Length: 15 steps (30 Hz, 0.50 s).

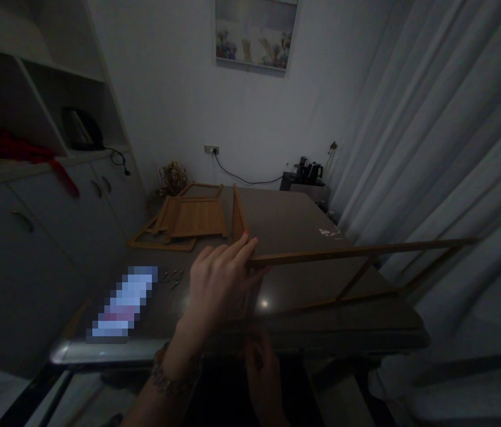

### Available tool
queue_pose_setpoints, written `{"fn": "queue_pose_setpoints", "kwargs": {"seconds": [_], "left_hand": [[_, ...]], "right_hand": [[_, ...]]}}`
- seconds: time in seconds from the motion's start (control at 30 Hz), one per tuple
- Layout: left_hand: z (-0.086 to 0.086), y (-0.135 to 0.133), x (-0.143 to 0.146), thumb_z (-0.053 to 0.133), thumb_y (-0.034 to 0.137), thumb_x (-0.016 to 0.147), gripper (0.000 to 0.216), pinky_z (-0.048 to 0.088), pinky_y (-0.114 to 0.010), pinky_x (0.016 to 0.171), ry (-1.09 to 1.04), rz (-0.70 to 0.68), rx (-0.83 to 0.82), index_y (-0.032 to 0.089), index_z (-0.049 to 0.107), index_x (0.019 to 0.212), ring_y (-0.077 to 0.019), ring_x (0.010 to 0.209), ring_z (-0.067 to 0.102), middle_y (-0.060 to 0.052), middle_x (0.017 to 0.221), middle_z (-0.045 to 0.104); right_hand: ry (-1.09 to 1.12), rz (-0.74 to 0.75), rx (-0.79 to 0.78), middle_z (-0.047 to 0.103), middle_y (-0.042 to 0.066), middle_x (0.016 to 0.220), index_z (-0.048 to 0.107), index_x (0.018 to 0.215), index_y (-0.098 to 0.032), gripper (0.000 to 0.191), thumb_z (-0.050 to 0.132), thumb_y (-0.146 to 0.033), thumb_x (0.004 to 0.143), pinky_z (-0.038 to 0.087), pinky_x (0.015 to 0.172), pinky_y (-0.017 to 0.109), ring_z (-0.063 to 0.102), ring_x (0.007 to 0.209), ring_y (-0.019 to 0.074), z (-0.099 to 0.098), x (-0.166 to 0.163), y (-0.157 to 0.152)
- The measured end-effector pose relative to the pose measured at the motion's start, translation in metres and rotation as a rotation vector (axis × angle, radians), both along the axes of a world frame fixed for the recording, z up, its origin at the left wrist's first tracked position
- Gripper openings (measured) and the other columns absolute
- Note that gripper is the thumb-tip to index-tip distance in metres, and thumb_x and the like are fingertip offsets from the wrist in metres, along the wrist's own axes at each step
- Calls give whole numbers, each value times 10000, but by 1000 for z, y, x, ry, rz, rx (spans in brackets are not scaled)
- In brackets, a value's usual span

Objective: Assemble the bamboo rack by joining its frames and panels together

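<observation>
Head view, dim room: the left hand (221,281) is clasped over the near corner of a wooden frame (357,250), fingers curled on its top rail; the frame stands on edge on the dark table (294,219), its long rail running right past the table's edge; the right hand (264,373) sits low at the table's near edge, too dark to tell its grip; screws (172,277) lie just left of the left hand; wooden panels (188,220) lie stacked at the far left.
</observation>
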<state>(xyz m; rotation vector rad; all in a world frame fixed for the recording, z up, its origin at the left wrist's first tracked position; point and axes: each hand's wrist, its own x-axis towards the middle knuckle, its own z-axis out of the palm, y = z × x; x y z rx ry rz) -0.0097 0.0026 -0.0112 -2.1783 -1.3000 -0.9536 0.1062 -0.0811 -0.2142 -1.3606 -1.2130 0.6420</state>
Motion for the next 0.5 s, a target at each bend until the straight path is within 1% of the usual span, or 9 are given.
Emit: {"fn": "queue_pose_setpoints", "kwargs": {"seconds": [0.13, 0.23, 0.37, 0.5], "left_hand": [[0, 0, 0, 603, 510, 830, 490, 479, -404, 695, 3, -1, -1, 233, 585, 1234, -221, 857, 692, -10, 1260, 644], [-1, 1, 0, 594, 517, 834, 485, 480, -405, 686, 2, -2, 3, 239, 587, 1232, -222, 861, 693, -8, 1261, 643], [-1, 1, 0, 613, 511, 821, 489, 481, -406, 675, -3, -9, 17, 234, 595, 1224, -224, 842, 694, -15, 1237, 659], [0, 0, 1, 618, 501, 823, 477, 479, -398, 670, -7, -17, 28, 233, 601, 1217, -218, 837, 694, -18, 1240, 656]], "right_hand": [[2, -26, -26, 751, 64, 861, 656, 1100, -206, 357, 534, -471, 895, 552, 640, 251, 706, 705, 194, -1, 0, 0], [33, -10, -39, 748, 67, 885, 643, 1115, -205, 340, 538, -445, 899, 549, 661, 260, 706, 719, 196, -3, 2, 0], [52, 4, -56, 737, 49, 803, 636, 1123, -205, 344, 529, -447, 904, 538, 643, 254, 693, 678, 188, -3, 3, 0], [45, 8, -51, 731, 42, 773, 654, 1099, -206, 365, 536, -480, 889, 533, 624, 245, 685, 656, 182, -2, 2, 0]]}}
